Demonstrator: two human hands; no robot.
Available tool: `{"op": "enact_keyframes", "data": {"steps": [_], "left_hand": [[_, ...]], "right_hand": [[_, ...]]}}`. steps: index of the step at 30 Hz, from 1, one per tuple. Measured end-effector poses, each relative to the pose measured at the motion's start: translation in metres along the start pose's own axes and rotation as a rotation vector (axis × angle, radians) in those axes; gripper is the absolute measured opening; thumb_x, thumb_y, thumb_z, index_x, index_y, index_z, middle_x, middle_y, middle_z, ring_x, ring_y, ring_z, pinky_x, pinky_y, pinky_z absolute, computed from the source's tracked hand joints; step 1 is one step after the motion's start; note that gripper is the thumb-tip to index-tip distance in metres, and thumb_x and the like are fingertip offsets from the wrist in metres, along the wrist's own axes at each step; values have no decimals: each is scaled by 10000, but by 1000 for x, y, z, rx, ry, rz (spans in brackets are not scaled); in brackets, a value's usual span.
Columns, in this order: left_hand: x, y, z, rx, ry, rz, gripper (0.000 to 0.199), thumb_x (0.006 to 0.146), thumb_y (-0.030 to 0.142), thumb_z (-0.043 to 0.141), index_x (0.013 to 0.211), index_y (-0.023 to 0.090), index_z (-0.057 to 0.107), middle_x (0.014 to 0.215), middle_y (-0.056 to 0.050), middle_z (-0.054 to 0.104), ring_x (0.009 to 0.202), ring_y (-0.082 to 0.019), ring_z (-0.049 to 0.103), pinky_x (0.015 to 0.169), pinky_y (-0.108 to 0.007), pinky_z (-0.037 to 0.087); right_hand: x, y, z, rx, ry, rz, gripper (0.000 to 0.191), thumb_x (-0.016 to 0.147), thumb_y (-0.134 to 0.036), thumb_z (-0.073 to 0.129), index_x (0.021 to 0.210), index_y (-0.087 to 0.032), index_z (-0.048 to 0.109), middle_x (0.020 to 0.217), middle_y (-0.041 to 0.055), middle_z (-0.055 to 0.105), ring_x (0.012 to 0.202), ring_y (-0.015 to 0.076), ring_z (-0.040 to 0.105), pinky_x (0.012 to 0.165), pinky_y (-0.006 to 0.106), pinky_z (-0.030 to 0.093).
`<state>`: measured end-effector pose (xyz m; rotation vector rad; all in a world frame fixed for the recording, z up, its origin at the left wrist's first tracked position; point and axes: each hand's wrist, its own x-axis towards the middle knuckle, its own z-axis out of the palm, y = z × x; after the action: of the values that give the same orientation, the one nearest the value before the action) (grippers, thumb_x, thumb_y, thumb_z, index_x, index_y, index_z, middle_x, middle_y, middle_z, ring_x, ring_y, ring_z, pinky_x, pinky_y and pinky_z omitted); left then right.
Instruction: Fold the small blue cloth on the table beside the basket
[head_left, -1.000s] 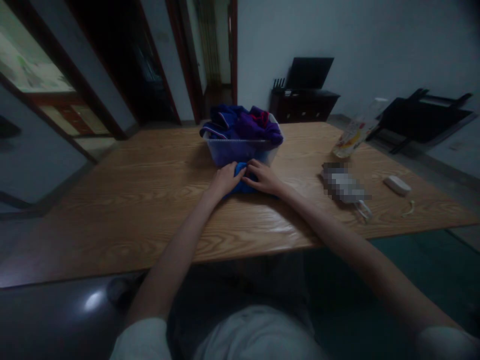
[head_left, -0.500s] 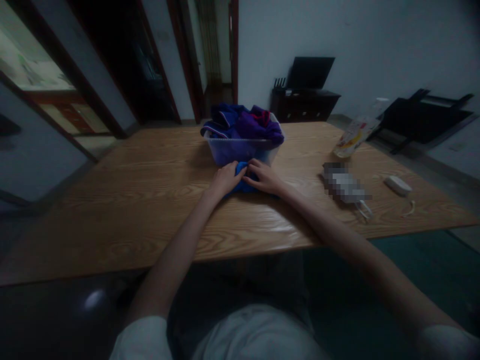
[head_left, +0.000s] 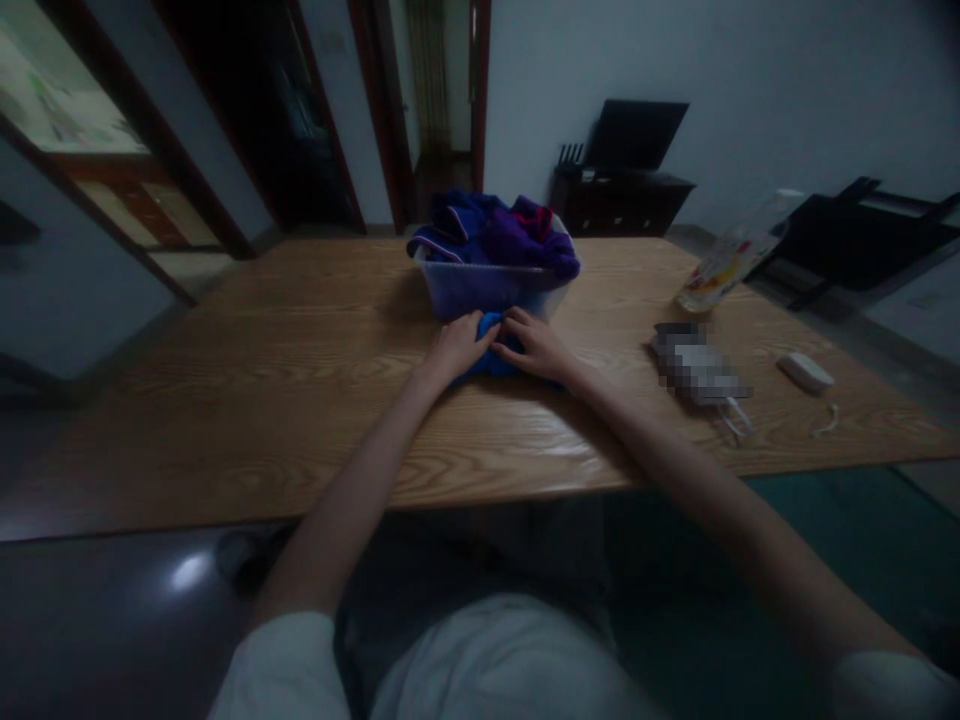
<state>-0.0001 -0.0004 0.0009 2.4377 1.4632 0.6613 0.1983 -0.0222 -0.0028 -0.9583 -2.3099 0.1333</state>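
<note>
Blue cloth (head_left: 491, 363), mostly hidden beneath the left hand (head_left: 456, 345) and right hand (head_left: 535, 343), both curled over it with their grip impossible to tell, lies on the wooden table (head_left: 315, 360) just before a plastic bin (head_left: 484, 291) heaped with clothes (head_left: 495, 238), with a bottle (head_left: 727, 265) and pixelated object (head_left: 697, 368) farther right.

Bright blue cloth (head_left: 489, 365), bunched, partly covered, on the wooden table (head_left: 300, 400), just before the plastic bin (head_left: 484, 290)
</note>
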Motion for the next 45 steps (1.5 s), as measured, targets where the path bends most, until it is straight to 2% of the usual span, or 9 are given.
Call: {"op": "enact_keyframes", "data": {"steps": [10,21,26,30,35,37,41,43,45], "left_hand": [[-2,2,-1,-75,-12,-32,405,1035,524,424,1171,187,603,1182,-135,673,1138,-287,635,1011,-387,454],[1,-1,4,-142,1,-27,466,1026,552,440,1210,154,600,1205,-144,658,1211,-294,597,1072,-396,414],[2,-3,4,-147,4,-61,428,1028,543,440,1175,182,614,1153,-122,687,1179,-284,621,1042,-374,434],[3,-8,4,-185,10,-67,461,1017,576,442,1186,179,603,1108,-117,696,1141,-290,643,1011,-378,460],[0,-7,-1,-264,35,51,572,941,609,569,1337,201,508,1317,-97,614,1241,-266,584,1063,-371,446],[0,-8,-4,-307,-18,104,634,878,598,661,1345,196,507,1344,-97,595,1249,-266,574,1074,-374,445],[2,-15,-6,-399,-228,188,766,720,508,832,1341,186,521,1295,-98,620,1199,-263,602,1055,-368,474],[3,-19,-5,-407,-242,204,787,686,459,860,1342,187,523,1295,-98,623,1191,-261,608,1052,-368,481],[3,-21,-3,-376,-203,186,743,684,428,860,1314,183,550,1275,-99,638,1167,-269,620,1044,-381,488]], "right_hand": [[0,0,0,36,-18,33,402,984,-612,487,977,-228,604,1084,115,569,983,290,557,930,490,509],[-1,3,3,65,-22,56,491,947,-685,496,1044,-219,617,1163,127,553,1124,337,528,1024,541,468],[1,2,-3,54,-43,20,419,972,-625,498,996,-220,605,1128,119,564,1040,305,552,965,497,503],[2,10,1,28,5,36,336,991,-546,498,1030,-222,582,1076,113,579,991,295,558,933,483,510],[1,25,12,53,98,115,321,988,-508,509,1104,-215,572,990,93,625,924,284,581,912,471,509],[1,30,14,82,134,156,338,988,-517,507,1132,-219,574,980,82,641,923,282,594,910,460,510],[2,36,13,127,201,216,374,1000,-558,471,1105,-220,591,969,70,659,911,262,604,886,431,528],[2,36,12,141,204,226,406,999,-588,462,1092,-217,597,966,69,661,902,257,604,882,431,534],[1,32,12,141,194,226,433,1009,-603,428,1109,-217,598,987,76,657,919,262,608,905,450,529]]}}
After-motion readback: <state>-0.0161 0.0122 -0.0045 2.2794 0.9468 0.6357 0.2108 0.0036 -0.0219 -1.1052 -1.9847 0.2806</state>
